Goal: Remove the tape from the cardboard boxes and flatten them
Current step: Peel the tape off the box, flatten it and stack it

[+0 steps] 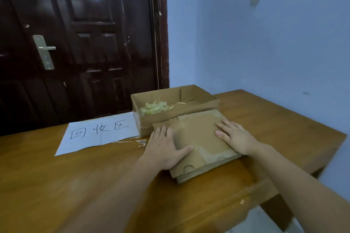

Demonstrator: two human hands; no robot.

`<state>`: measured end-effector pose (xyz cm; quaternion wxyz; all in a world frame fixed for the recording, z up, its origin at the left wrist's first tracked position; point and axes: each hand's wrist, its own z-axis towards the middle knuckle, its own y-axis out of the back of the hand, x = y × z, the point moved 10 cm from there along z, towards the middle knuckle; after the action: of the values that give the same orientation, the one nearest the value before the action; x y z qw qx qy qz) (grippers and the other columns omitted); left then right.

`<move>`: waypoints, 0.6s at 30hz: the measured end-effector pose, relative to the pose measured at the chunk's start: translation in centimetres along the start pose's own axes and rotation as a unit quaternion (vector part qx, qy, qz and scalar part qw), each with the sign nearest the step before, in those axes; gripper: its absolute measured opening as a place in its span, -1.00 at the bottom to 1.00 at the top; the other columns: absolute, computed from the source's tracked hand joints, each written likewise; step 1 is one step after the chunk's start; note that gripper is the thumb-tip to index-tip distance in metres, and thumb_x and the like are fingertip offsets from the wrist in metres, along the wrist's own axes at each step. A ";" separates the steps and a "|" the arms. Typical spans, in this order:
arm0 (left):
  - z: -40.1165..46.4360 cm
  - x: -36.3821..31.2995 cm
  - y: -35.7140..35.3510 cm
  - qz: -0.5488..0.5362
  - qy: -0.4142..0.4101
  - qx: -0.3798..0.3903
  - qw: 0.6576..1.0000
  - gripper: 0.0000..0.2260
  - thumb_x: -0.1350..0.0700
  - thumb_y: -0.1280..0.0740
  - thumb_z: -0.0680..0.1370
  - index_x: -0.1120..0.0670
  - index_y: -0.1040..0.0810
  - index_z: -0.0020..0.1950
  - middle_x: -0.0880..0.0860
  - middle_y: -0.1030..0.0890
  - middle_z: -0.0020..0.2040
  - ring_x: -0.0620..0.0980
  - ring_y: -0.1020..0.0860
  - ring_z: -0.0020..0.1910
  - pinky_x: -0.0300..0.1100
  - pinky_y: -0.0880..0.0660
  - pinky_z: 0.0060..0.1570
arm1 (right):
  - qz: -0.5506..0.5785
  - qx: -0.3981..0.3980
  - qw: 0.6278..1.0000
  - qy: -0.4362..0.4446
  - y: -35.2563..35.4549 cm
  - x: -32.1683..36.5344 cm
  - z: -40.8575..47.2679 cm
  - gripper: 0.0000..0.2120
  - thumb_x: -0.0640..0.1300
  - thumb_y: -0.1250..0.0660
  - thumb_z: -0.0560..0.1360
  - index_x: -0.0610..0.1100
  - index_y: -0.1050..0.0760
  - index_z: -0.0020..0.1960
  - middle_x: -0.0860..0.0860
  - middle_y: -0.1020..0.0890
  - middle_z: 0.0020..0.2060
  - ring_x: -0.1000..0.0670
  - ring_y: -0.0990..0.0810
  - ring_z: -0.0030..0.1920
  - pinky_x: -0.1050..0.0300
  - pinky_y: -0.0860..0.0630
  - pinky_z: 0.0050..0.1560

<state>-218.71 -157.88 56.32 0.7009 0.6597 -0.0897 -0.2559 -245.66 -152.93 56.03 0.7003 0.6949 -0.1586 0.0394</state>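
Observation:
A stack of flattened cardboard boxes (197, 138) lies on the wooden table (75, 176) in front of me. My left hand (164, 147) presses flat on the stack's left edge, fingers straight and thumb spread across the cardboard. My right hand (234, 136) lies flat on the stack's right side. Just behind the stack stands an open cardboard box (176, 117) holding a heap of crumpled removed tape (154, 108).
A white paper sheet with handwritten characters (98, 134) lies left of the open box. A dark door (79, 43) stands behind the table and a blue wall (265, 43) to the right. The table's right edge (322, 157) is near the stack.

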 end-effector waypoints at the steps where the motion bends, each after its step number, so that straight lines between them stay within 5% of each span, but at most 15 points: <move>1: -0.1 0.1 -0.1 -0.004 0.004 0.003 1.000 0.23 -0.74 0.23 0.27 0.08 0.03 0.69 0.14 0.01 0.71 0.14 0.04 0.68 0.09 0.09 0.63 | 0.005 0.003 1.000 -0.001 -0.1 -0.1 0.1 -0.15 0.60 0.24 0.40 0.28 -0.06 0.61 0.19 0.01 0.64 -0.04 0.04 0.62 -0.20 -0.05 0.56; 10: -0.3 -0.2 0.3 -0.006 0.013 0.031 0.999 0.21 -0.73 0.15 0.28 0.09 -0.02 0.68 0.14 -0.09 0.68 0.17 -0.06 0.65 0.15 -0.14 0.59 | -0.014 0.061 0.998 -0.001 1.2 1.1 0.9 -0.33 0.42 -0.02 0.59 0.16 -0.13 0.63 0.02 -0.05 0.65 -0.16 -0.07 0.61 -0.19 -0.03 0.58; 15: -1.1 -0.5 0.5 -0.033 0.026 0.063 0.997 0.12 -0.67 0.03 0.39 0.07 0.06 0.70 0.10 0.08 0.71 0.12 0.09 0.69 0.21 -0.06 0.61 | -0.103 0.039 0.994 -0.025 3.3 3.1 -0.2 -0.42 0.32 -0.07 0.64 0.14 -0.21 0.60 -0.05 -0.23 0.58 -0.19 -0.28 0.49 -0.21 -0.29 0.45; 18: -1.4 -0.3 1.9 -0.055 0.015 0.049 0.997 -0.11 -0.52 -0.15 0.52 0.05 -0.15 0.65 0.06 -0.12 0.69 0.09 -0.14 0.64 0.20 -0.24 0.55 | -0.114 -0.019 0.993 -0.012 5.0 5.1 -1.3 -0.53 0.18 -0.19 0.65 0.08 -0.37 0.52 -0.07 -0.44 0.39 -0.13 -0.45 0.32 -0.12 -0.47 0.30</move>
<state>-217.89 -156.46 58.04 0.6541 0.7006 -0.0555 -0.2796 -242.01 -152.35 62.25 0.7110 0.6958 -0.0876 -0.0523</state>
